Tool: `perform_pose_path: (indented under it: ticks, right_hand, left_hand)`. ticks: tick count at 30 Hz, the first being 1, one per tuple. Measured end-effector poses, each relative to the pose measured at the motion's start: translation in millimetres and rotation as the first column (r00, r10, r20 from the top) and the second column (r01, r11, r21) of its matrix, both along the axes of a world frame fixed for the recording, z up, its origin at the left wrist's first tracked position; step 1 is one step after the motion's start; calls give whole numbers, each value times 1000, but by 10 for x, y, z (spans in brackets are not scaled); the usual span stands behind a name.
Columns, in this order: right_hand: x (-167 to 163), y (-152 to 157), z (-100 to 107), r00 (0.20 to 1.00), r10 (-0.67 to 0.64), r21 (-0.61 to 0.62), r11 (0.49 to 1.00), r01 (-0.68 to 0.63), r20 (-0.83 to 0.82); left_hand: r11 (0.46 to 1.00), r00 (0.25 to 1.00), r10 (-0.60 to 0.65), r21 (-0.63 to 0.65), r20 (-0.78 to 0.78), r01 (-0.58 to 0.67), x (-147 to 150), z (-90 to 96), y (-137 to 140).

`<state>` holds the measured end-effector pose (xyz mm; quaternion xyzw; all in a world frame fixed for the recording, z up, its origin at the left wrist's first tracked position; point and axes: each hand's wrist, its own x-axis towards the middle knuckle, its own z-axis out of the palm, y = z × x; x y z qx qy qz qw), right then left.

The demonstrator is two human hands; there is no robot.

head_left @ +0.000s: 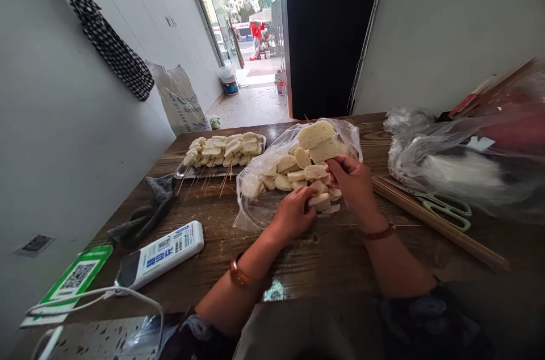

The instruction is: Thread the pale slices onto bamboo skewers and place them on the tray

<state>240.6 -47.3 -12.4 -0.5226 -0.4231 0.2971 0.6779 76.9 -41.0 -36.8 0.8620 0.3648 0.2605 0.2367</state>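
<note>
My right hand (352,181) pinches a thin wooden skewer; its tip (307,119) shows above two large pale oval food slices (317,135) threaded on it. The skewer's lower end pokes out to the right of my wrist. Below and to the left, my left hand (296,212) has its fingers curled round a pale slice (320,201) at the front of the pile. More loose slices (283,181) lie heaped in an opened clear plastic bag (251,204) on the dark wooden table (340,269).
Behind left, a tray (179,174) bears stacked skewered slices (234,147). A dark cloth (149,206), a white payment device (164,255) and a green code card (76,275) lie left. To the right are scissors (447,209), a skewer bundle (443,224) and plastic bags (464,172).
</note>
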Motion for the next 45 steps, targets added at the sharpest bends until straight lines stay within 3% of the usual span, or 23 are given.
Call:
perform_pose_path:
  ticks: [3,6,10,11,13,16,19,22,25,30,38,42,45]
  right_hand:
    - [-1,-12,13,1000,-3,8,1000,3,-18]
    - [8,-14,17,999,-10,9,1000,10,-37]
    - [22,4,1,999,-1,13,1000,2,-54]
    - [24,11,-3,998,2,16,1000,-1,-56]
    - [27,20,-8,998,5,19,1000,-4,-55]
    - [30,22,2,998,9,13,1000,-8,-55]
    - [34,13,25,998,20,12,1000,-20,-61]
    - [36,3,42,999,5,27,1000,-4,-38]
    - [36,-4,50,1000,-11,36,999,11,-2]
    - [29,-17,80,1000,-4,48,999,3,17]
    - [7,-47,130,1000,24,55,998,-24,-1]
    - [11,-34,116,1000,24,31,999,-24,-12]
    - [14,-26,105,1000,27,34,999,-26,-14]
  left_hand:
    - [999,999,-30,-39,29,31,-59,44,38]
    - [973,970,95,-226,225,-43,-146,125,114]
    - [789,767,368,-613,526,42,-259,211,222]
    - [753,725,414,-654,551,67,-282,221,244]
    - [741,703,450,-670,551,51,-325,228,285]
    - [836,805,405,-533,433,-133,-381,215,333]
    - [908,888,415,-146,198,-392,-405,188,342]
    - [849,892,447,279,73,-448,-363,167,281]
    - [806,917,398,473,16,-357,-249,150,178]
    - [892,978,191,431,-82,-138,-22,87,88]
    - [947,974,131,315,-184,-67,114,-20,94]
    - [966,989,56,259,-136,-19,98,-30,75]
    - [986,997,68,152,33,-72,22,-5,104]
